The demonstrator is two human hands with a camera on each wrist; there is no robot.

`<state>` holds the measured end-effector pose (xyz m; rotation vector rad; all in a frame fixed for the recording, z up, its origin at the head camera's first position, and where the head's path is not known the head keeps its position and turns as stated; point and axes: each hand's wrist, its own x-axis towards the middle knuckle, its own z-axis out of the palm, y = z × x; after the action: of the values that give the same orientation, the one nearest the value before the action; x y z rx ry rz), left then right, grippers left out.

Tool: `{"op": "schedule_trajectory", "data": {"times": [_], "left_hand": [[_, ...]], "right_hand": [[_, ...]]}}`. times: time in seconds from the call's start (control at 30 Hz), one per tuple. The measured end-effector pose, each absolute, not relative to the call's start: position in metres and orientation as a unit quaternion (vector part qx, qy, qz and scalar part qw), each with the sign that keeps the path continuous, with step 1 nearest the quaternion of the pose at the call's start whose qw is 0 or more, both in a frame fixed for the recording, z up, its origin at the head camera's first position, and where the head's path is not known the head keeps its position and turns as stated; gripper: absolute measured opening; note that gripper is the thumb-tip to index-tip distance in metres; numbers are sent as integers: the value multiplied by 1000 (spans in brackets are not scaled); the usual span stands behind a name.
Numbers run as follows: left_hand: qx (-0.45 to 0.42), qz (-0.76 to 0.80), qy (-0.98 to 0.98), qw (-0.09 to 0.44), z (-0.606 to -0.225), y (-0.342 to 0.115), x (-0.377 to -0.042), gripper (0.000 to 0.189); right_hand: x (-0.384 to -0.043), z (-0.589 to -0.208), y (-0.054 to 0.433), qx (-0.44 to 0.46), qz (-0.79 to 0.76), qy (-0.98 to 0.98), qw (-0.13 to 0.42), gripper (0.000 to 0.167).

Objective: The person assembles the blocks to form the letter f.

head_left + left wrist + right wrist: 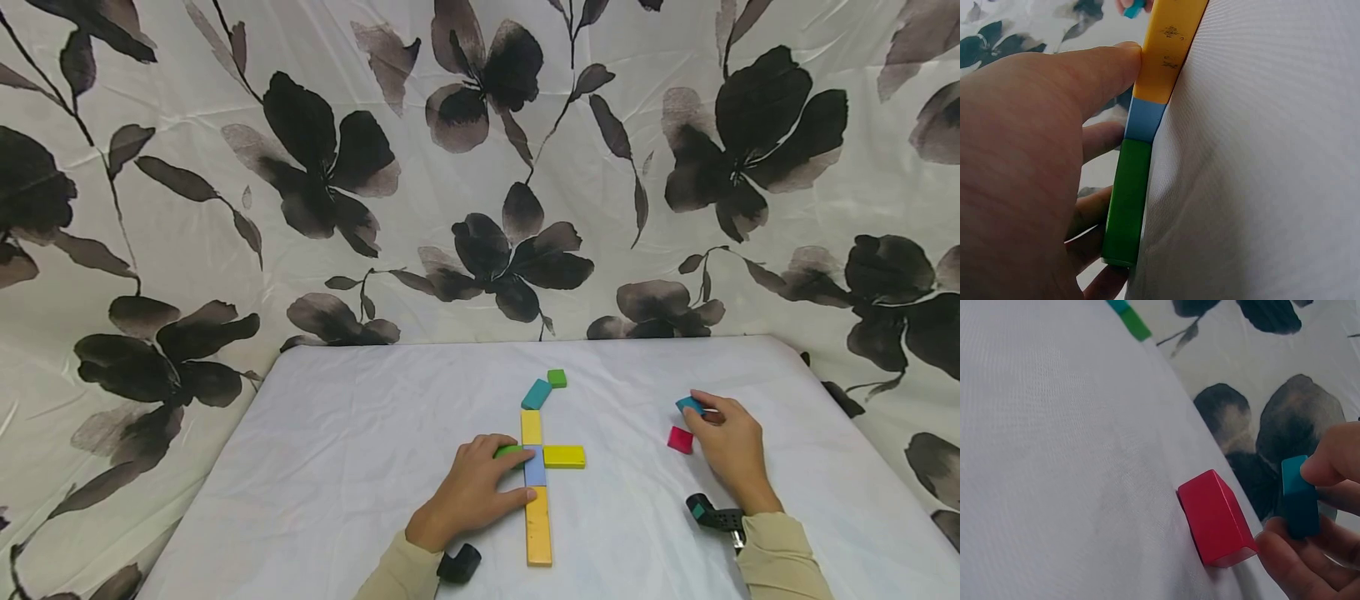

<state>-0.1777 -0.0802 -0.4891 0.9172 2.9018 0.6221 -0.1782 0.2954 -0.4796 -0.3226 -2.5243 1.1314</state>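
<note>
My right hand [729, 446] pinches a small blue block [1300, 499] between thumb and fingers at the right side of the table. Just beside it lies a red block [680, 440]. My left hand [478, 483] spreads over a cross-shaped layout of blocks; its thumb touches the long orange block [537, 529] and its other fingers lie along the green block [1127, 203]. Between them sits a light blue block [535, 467]. One yellow block [565, 457] extends right from it, another yellow block [531, 427] stands above.
Beyond the cross, a teal block [536, 394] lies tilted, its corner near a small green block [557, 378]. A white cloth [337, 433] covers the table. Behind its far edge hangs a floral curtain [637, 275]. Each wrist wears a black camera mount.
</note>
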Motion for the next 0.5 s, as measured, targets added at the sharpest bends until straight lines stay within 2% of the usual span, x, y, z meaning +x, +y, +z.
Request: {"op": "schedule_trajectory", "data": {"times": [0.5], "left_hand": [[295, 200, 934, 23, -490, -80, -179, 59]], "right_hand": [[-180, -476, 286, -97, 410, -893, 159, 41]]}}
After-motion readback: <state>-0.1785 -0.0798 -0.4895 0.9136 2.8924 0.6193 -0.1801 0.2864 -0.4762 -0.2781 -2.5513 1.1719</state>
